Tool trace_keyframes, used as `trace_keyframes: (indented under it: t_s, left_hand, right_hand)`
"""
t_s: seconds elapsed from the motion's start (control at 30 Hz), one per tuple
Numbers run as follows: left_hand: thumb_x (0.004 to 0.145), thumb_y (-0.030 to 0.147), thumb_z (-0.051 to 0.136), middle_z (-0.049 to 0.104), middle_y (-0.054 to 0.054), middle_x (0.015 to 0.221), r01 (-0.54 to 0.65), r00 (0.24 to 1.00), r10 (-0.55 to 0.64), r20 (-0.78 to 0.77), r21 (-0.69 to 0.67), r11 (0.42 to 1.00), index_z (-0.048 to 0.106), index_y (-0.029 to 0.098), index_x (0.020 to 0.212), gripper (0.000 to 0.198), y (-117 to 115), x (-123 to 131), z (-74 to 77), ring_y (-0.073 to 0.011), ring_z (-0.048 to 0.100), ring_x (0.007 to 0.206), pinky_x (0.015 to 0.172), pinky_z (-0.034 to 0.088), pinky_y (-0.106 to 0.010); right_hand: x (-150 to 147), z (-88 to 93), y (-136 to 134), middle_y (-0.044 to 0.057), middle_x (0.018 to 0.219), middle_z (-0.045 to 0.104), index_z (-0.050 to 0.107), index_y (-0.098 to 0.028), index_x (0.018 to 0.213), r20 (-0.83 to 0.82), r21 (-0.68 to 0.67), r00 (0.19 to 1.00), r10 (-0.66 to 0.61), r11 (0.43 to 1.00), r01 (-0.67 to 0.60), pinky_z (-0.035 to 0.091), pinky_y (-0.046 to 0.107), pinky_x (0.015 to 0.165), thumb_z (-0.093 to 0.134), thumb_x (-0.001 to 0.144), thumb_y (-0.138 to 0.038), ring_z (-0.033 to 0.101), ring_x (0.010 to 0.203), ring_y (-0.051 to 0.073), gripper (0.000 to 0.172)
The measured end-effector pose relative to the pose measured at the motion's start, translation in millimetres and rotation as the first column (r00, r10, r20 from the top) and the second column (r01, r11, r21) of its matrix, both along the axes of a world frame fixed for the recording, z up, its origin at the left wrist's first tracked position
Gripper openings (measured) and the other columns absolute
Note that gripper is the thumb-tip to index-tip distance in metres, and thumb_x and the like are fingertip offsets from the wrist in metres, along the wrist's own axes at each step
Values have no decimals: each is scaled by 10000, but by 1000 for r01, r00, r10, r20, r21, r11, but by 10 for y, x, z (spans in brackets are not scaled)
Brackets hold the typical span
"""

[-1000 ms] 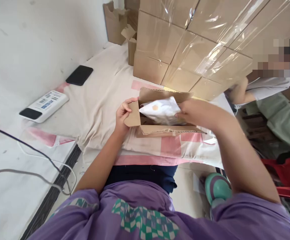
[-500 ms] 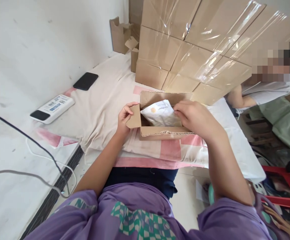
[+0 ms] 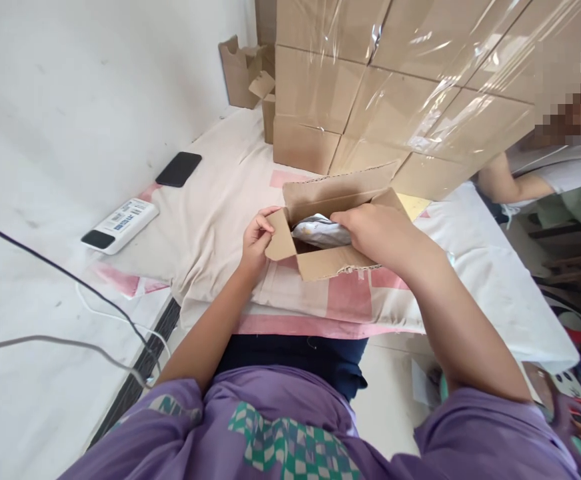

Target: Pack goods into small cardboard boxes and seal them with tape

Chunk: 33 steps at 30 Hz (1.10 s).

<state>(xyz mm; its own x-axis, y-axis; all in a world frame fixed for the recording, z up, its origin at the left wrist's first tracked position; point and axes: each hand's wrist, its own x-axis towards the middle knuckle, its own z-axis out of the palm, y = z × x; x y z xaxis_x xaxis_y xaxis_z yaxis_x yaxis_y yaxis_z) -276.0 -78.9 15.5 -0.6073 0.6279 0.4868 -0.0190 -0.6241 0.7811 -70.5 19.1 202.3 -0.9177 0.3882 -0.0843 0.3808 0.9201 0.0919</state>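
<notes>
We hold a cardboard box point(image 3: 326, 263) by its end flap point(image 3: 281, 237), a white package point(image 3: 319, 231) lying inside.
Our left hand point(image 3: 257, 239) pinches that flap, the thumb on its outer face; our right hand point(image 3: 376, 233) touches the package's right end, but its curled fingers are partly hidden, so we cannot tell whether they grasp or merely press. The front wall hides the package's underside, and we cannot read its print. At right, the frame edge cuts off a co-worker's arm point(image 3: 513, 185), hand hard to make out.
</notes>
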Motion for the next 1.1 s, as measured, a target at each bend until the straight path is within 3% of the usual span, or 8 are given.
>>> trace_keyframes:
  t_s: [0.23, 0.37, 0.53, 0.63, 0.77, 0.93, 1.03, 1.1]
  left_hand:
    - [836, 513, 800, 717, -103, 1253, 69, 997, -70, -29, -42, 997, 523, 208, 725, 427, 12, 66, 22, -286, 654, 1194, 974, 473, -392]
    - [844, 484, 801, 733, -96, 1229, 93, 995, -94, -15, -47, 995, 513, 201, 678, 437, -18, 101, -3, -272, 678, 1143, 961, 481, -386]
    - [817, 477, 817, 768, -103, 1115, 115, 993, -115, 1, -91, 989, 486, 195, 614, 480, -77, 191, 11, -270, 712, 1035, 900, 500, -386]
    - [824, 488, 798, 778, -102, 1088, 87, 996, -88, -1, -103, 991, 488, 197, 618, 472, -82, 219, 36, -263, 720, 990, 843, 503, -369]
    - [829, 471, 789, 783, -86, 1069, -1, 1000, 2, 12, -63, 998, 478, 204, 635, 453, -49, 185, 20, -248, 710, 986, 830, 491, -343]
    - [828, 507, 795, 776, -102, 1114, 63, 998, -65, -19, -99, 993, 491, 204, 643, 467, -41, 160, 11, -260, 709, 1005, 864, 499, -365]
    - [861, 516, 775, 766, -108, 1103, 86, 996, -89, -27, -102, 991, 538, 203, 698, 425, -48, 174, 13, -248, 713, 1001, 895, 509, -377]
    - [885, 512, 761, 756, -77, 989, 44, 999, -46, -26, -93, 995, 600, 212, 805, 350, -51, 176, -13, -207, 712, 879, 827, 518, -341]
  right_hand:
    - [-26, -65, -53, 77, 852, 766, 732, -203, 898, 145, -146, 989, -15, 989, 37, 286, 305, 613, 509, 851, -20, 661, 721, 214, 292]
    - [25, 22, -181, 101, 875, 783, 762, -199, 900, 222, -139, 975, 19, 990, 13, 333, 312, 616, 525, 812, 18, 707, 774, 251, 334]
    - [74, 104, -427, 146, 829, 769, 779, -173, 918, 372, -49, 928, -26, 998, 47, 370, 333, 601, 617, 783, 31, 727, 741, 303, 294]
    - [167, 145, -508, 127, 784, 755, 774, -184, 928, 387, -77, 922, -9, 996, 42, 385, 331, 599, 657, 784, 8, 722, 697, 292, 267]
    - [274, 220, -545, 85, 769, 754, 773, -216, 973, 355, -167, 932, 65, 986, -6, 385, 329, 598, 642, 799, -12, 692, 634, 250, 299]
    - [164, 154, -468, 98, 834, 772, 775, -203, 955, 303, -218, 949, 92, 976, -25, 441, 332, 659, 519, 918, -61, 719, 735, 258, 295]
    - [233, 140, -325, 71, 1062, 794, 743, -260, 1145, 93, -360, 990, 107, 931, -67, 519, 343, 773, 532, 955, -148, 743, 922, 262, 306]
    - [443, 127, -242, 52, 1216, 767, 690, -303, 1272, -191, -437, 981, 36, 892, -118, 551, 378, 888, 572, 969, -243, 729, 1072, 264, 331]
